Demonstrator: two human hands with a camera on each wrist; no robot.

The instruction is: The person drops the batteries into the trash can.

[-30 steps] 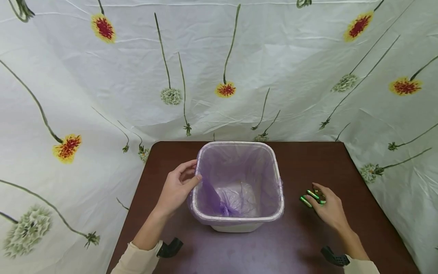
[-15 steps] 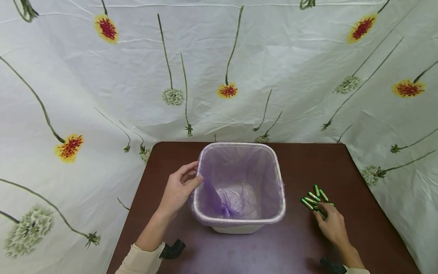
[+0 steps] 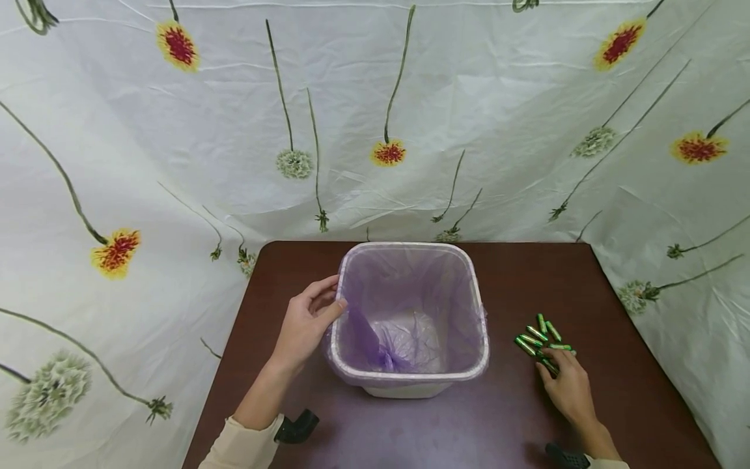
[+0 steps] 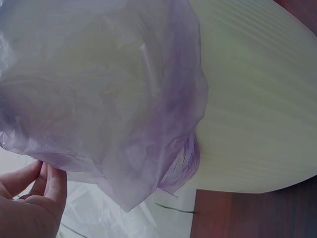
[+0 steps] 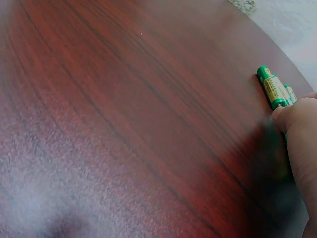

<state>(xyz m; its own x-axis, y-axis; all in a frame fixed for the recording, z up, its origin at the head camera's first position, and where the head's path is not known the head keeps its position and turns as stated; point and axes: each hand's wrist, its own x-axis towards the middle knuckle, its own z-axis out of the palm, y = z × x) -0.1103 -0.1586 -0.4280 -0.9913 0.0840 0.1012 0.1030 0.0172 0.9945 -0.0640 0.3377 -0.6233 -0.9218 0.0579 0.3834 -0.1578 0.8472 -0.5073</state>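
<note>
A pale trash bin (image 3: pixel 404 393), lined with a translucent purple bag (image 3: pixel 404 280), stands mid-table in the head view. My left hand (image 3: pixel 305 322) grips its left rim, thumb on top and fingers outside. In the left wrist view, the fingers of my left hand (image 4: pixel 37 198) meet the bag's hanging edge (image 4: pixel 133 173). On the right lie several green and gold batteries (image 3: pixel 537 333). My right hand (image 3: pixel 568 384) is over the nearest ones, with a battery (image 3: pixel 549 366) between thumb and fingers; the fingertips are partly hidden. One battery (image 5: pixel 271 89) shows beyond that hand in the right wrist view.
The dark brown table (image 3: pixel 510 280) runs beneath everything. A white cloth with printed flowers (image 3: pixel 375 85) hangs behind it and at both sides. Black wrist mounts (image 3: pixel 295 426) sit on both forearms.
My right hand has drawn back toward me from the middle of the batteries to the nearest ones, uncovering the others. My left hand stays on the bin's rim.
</note>
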